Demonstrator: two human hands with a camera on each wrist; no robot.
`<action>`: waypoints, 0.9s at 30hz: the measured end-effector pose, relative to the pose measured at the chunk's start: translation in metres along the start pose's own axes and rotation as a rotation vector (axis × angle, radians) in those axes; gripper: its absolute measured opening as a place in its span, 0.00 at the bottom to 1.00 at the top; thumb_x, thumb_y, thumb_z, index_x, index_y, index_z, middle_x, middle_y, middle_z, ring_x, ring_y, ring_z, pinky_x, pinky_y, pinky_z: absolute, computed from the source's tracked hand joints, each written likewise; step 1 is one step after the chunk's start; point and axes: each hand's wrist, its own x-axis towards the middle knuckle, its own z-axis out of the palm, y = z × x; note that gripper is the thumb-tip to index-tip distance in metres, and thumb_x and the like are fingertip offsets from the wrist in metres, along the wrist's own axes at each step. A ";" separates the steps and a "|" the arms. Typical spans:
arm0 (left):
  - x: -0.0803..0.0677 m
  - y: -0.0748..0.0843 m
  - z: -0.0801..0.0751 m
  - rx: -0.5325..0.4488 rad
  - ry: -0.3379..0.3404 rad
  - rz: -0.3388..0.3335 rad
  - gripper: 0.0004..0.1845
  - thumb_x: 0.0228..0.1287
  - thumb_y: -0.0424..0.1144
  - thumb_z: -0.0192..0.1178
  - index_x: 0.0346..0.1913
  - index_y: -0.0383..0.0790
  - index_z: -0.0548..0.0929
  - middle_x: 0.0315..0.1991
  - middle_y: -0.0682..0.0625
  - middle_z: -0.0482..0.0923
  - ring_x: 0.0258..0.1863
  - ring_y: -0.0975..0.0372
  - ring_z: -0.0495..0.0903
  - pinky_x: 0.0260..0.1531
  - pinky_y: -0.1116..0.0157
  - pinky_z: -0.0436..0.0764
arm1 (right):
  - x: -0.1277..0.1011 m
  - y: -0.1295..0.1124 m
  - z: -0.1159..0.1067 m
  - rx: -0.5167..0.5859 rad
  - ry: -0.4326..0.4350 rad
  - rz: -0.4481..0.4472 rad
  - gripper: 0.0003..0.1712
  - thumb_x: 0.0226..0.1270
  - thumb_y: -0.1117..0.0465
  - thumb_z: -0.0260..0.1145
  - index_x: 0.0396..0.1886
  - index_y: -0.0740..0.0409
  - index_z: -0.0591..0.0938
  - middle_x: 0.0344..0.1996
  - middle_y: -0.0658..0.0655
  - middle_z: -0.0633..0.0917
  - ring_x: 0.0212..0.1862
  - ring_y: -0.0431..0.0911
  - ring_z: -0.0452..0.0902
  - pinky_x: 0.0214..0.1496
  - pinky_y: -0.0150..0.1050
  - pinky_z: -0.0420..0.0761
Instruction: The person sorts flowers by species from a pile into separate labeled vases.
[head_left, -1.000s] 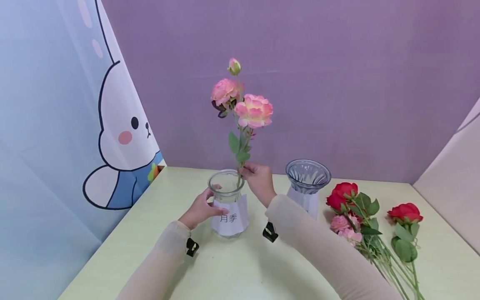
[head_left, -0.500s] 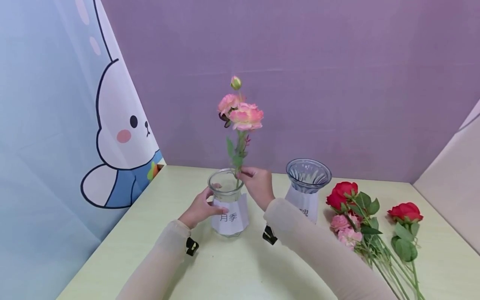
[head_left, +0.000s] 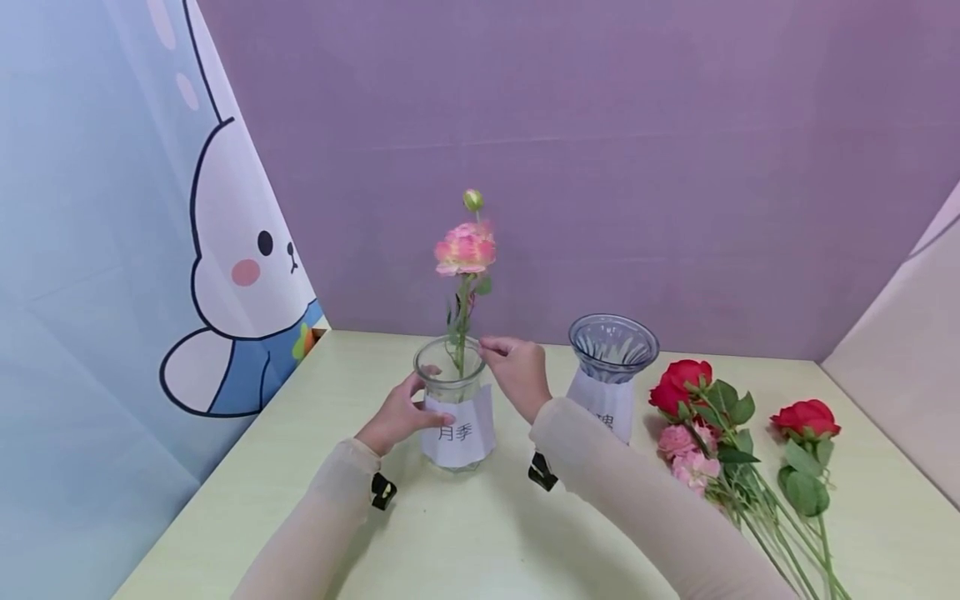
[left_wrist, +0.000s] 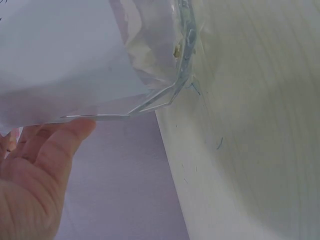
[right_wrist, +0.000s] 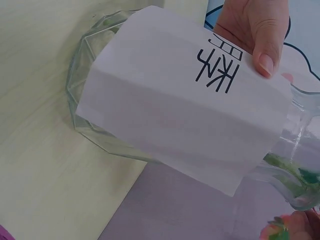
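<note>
The pink flower (head_left: 466,248) now stands with its stem inside the clear vase (head_left: 454,408), which sits on the desk (head_left: 480,533) toward the far edge, a little left of the middle. This stem looks nearly placed. The left hand (head_left: 397,414) holds the side of the vase, its thumb lying on the paper label (right_wrist: 185,95). The right hand (head_left: 517,372) is at the rim of the vase; its thumb and forefinger seem to pinch the stem just above the rim, but the contact is too small to tell for sure.

What remains, I judge, is the other flowers: the red roses (head_left: 686,379) and small pink blooms (head_left: 686,454) lie flat near the right edge of the desk, and the second vase (head_left: 611,367), just right of the first one, has no flower in it.

Compared with one second ago, the pink flower is lower: its bud and blooms have come down and more of the stem is inside the vase. The blooms have also turned, so only one shows clearly. Both hands keep almost the same places.
</note>
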 end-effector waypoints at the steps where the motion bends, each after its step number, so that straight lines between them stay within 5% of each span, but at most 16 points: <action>1: 0.000 0.000 0.000 0.003 -0.002 0.001 0.47 0.50 0.32 0.73 0.71 0.35 0.58 0.65 0.34 0.64 0.59 0.37 0.70 0.57 0.46 0.71 | 0.000 0.000 -0.001 0.005 0.002 0.008 0.10 0.62 0.67 0.67 0.43 0.65 0.86 0.43 0.62 0.86 0.47 0.53 0.83 0.46 0.40 0.82; 14: 0.003 0.000 0.000 0.000 -0.002 0.000 0.46 0.50 0.32 0.73 0.71 0.38 0.59 0.65 0.35 0.64 0.58 0.38 0.71 0.57 0.45 0.71 | -0.026 0.010 -0.022 0.018 -0.122 0.137 0.15 0.62 0.62 0.68 0.47 0.62 0.85 0.35 0.56 0.87 0.35 0.45 0.83 0.39 0.39 0.83; 27: 0.002 -0.002 0.001 -0.007 0.006 -0.023 0.44 0.50 0.31 0.72 0.70 0.39 0.61 0.66 0.35 0.63 0.58 0.37 0.71 0.58 0.42 0.69 | -0.068 0.053 -0.070 -0.144 -0.453 -0.005 0.14 0.62 0.63 0.68 0.45 0.67 0.84 0.30 0.53 0.86 0.31 0.47 0.81 0.34 0.35 0.81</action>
